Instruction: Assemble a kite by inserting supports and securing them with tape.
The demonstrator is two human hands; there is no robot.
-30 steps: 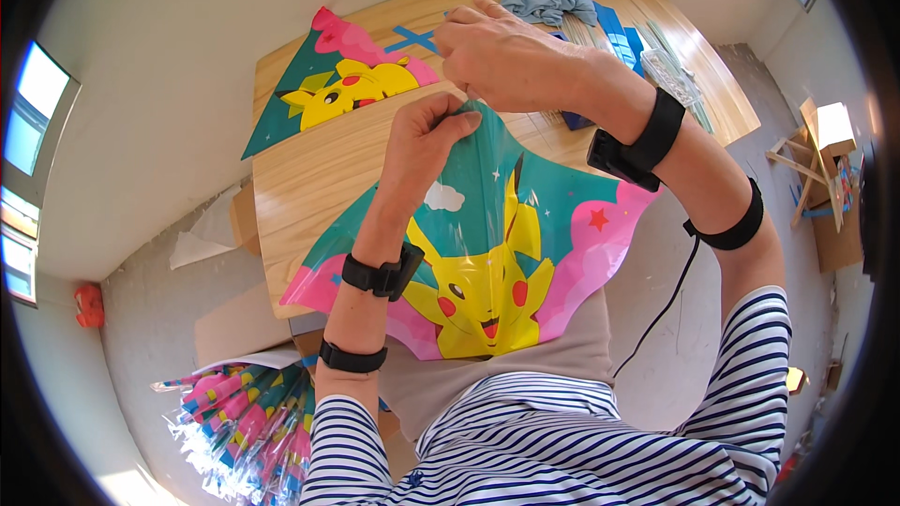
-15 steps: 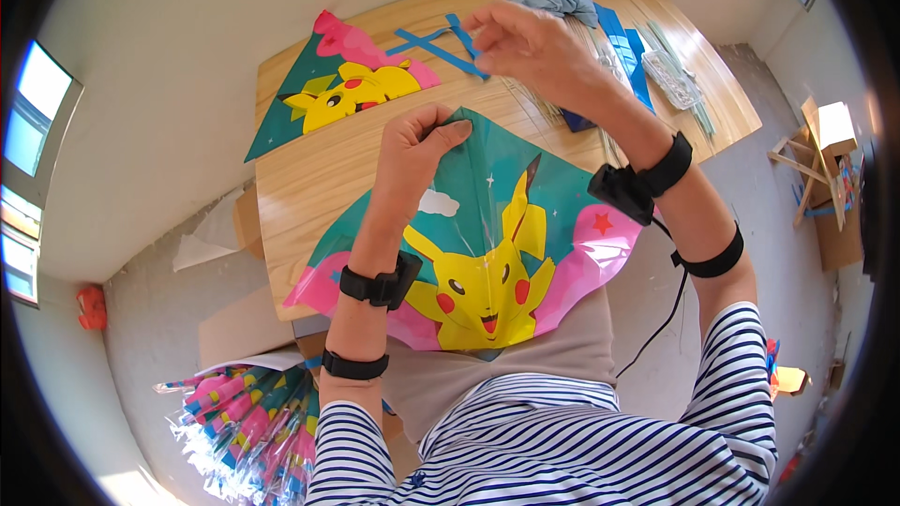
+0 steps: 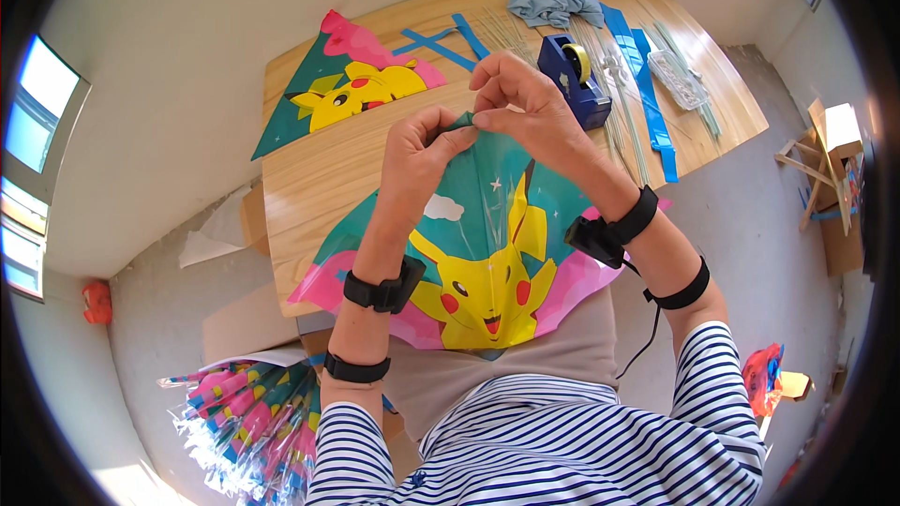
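A kite sail [image 3: 483, 225], green and pink with a yellow cartoon animal, drapes from the table edge down to my lap, its pointed tip upward. Thumb and bent fingers of my left hand [image 3: 417, 155] pinch that tip, where the material looks folded over. From the other side my right hand [image 3: 530, 112] meets it, thumb and forefinger closed on the same tip. Whether a small piece of tape is between these fingers I cannot make out. Just right of my right hand stands a dark blue tape dispenser [image 3: 570, 94] with a yellowish roll.
A second kite sail [image 3: 361, 105] lies at the table's far left, near blue strips [image 3: 433, 45]. Thin rods [image 3: 626, 131], a long blue strip [image 3: 640, 66], a clear plastic box [image 3: 671, 80] and a grey cloth [image 3: 553, 0] occupy the right side. Bundled kites [image 3: 248, 422] stand lower left.
My right hand has come down and inward from above the table to the kite's tip, uncovering the tape dispenser. My left hand keeps its pinch there.
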